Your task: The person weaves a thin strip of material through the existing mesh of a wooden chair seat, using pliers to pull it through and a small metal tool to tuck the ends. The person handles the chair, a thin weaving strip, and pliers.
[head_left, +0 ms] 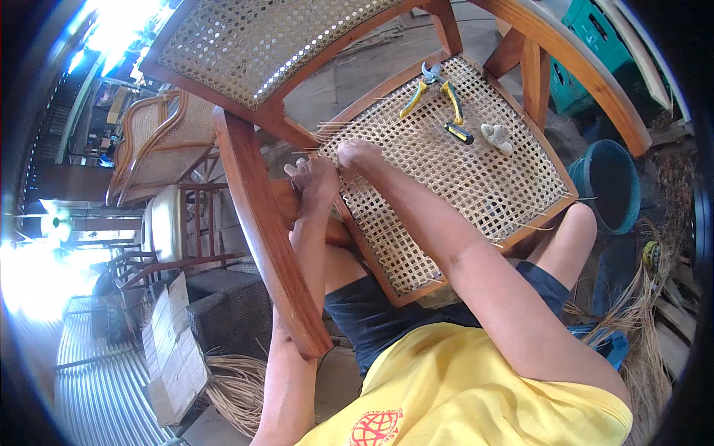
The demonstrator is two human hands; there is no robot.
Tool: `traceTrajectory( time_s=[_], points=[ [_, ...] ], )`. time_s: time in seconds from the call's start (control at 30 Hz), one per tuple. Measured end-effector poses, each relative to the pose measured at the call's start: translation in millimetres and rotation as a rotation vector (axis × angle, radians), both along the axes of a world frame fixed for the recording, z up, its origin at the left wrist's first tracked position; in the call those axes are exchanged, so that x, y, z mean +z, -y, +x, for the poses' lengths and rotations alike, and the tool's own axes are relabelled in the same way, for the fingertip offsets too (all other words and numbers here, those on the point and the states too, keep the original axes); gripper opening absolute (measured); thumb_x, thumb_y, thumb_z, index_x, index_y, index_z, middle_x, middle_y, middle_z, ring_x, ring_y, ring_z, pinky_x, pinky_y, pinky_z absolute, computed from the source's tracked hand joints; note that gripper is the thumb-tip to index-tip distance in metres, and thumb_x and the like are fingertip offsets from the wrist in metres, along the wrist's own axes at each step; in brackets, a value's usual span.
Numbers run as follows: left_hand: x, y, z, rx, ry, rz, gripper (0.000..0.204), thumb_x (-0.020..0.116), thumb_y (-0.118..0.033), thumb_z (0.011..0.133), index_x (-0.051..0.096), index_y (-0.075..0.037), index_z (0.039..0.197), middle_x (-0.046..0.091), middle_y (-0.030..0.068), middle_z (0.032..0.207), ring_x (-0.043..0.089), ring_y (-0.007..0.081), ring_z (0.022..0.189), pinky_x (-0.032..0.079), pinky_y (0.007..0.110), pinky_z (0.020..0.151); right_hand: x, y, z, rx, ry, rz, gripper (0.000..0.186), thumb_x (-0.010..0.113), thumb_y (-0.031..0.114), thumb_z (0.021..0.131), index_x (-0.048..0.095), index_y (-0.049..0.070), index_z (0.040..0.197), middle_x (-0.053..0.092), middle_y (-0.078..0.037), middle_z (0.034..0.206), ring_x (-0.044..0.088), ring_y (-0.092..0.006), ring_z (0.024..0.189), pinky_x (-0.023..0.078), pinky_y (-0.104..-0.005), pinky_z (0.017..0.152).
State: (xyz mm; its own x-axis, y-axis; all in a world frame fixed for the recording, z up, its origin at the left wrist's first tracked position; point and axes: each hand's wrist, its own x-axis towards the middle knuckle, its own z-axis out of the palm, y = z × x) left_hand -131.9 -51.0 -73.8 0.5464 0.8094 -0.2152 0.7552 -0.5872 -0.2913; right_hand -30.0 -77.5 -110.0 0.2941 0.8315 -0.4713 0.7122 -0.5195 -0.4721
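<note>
From where I watch, the work in hand looks like handling cane at the left corner of the chair's woven seat, just beside the backrest; the seat sits before the wearer, above the thighs. Thin loose strands poke out past that corner. To do this well, I would take one strand at a time, pull it evenly, lay it flat without twisting, and steady the wooden frame so the mesh does not sag. I judge that a hard tug at the edge could crack a dry strand.

My left hand is at the frame's corner, its fingers bent and partly spread, reaching past the inner side of the armrest. My right hand is bent down just beside it over the weave, fingers hidden from me. I cannot tell whether either grips a strand or only presses. The yellow-handled cutters and the knife lie on the mesh, well apart from both.
</note>
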Motion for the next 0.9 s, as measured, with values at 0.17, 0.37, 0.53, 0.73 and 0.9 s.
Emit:
traceTrajectory(
  time_s=[0.17, 0.37, 0.53, 0.73, 0.9],
  points=[
    [-7, 6, 2, -0.008, 0.010, 0.003, 0.030, 0.074, -0.017, 0.082, 0.072, -0.006, 0.110, 0.071, 0.0153, 0.115, 0.063, 0.0351, 0.116, 0.048, 0.048, 0.099, 1, 2, 6, 0.058, -0.054, -0.052, 0.043, 0.089, 0.028, 0.070, 0.076, 0.009, 0.106, 0.074, -0.008, 0.110, 0.070, -0.0261, 0.105, 0.057, -0.0433, 0.087],
    [-4, 4, 4, -0.002, -0.081, -0.074, 0.028, 0.072, -0.020, 0.083, 0.074, -0.008, 0.108, 0.071, 0.0154, 0.117, 0.062, 0.0356, 0.118, 0.047, 0.047, 0.101, -6, 13, -7, -0.059, -0.002, 0.161, 0.040, 0.086, 0.023, 0.071, 0.075, 0.008, 0.107, 0.074, -0.008, 0.109, 0.070, -0.0250, 0.105, 0.058, -0.0411, 0.086],
    [-8, -3, 6, 0.003, -0.111, -0.104, 0.028, 0.073, -0.027, 0.082, 0.077, -0.011, 0.104, 0.071, 0.0134, 0.120, 0.063, 0.0336, 0.118, 0.038, 0.058, 0.103, -34, 20, -4, -0.028, 0.044, 0.302, 0.028, 0.077, 0.023, 0.078, 0.076, 0.010, 0.103, 0.074, -0.013, 0.105, 0.070, -0.0309, 0.101, 0.057, -0.0391, 0.086],
    [-24, -20, 0, -0.006, -0.185, -0.130, 0.027, 0.068, -0.021, 0.085, 0.076, -0.013, 0.109, 0.071, 0.0128, 0.119, 0.066, 0.0321, 0.114, 0.042, 0.055, 0.101, -52, 20, 1, 0.075, -0.087, 0.374, 0.019, 0.075, 0.020, 0.078, 0.076, 0.010, 0.094, 0.074, -0.015, 0.098, 0.070, -0.0307, 0.094, 0.056, -0.0401, 0.084],
    [-11, -10, 14, 0.030, -0.203, -0.174, 0.027, 0.065, -0.017, 0.085, 0.076, -0.013, 0.110, 0.071, 0.0123, 0.121, 0.066, 0.0313, 0.114, 0.042, 0.053, 0.100, -54, 19, 10, 0.028, -0.025, 0.379, 0.022, 0.073, 0.017, 0.078, 0.075, 0.007, 0.098, 0.073, -0.017, 0.098, 0.071, -0.0305, 0.095, 0.056, -0.0410, 0.084]
  ],
)
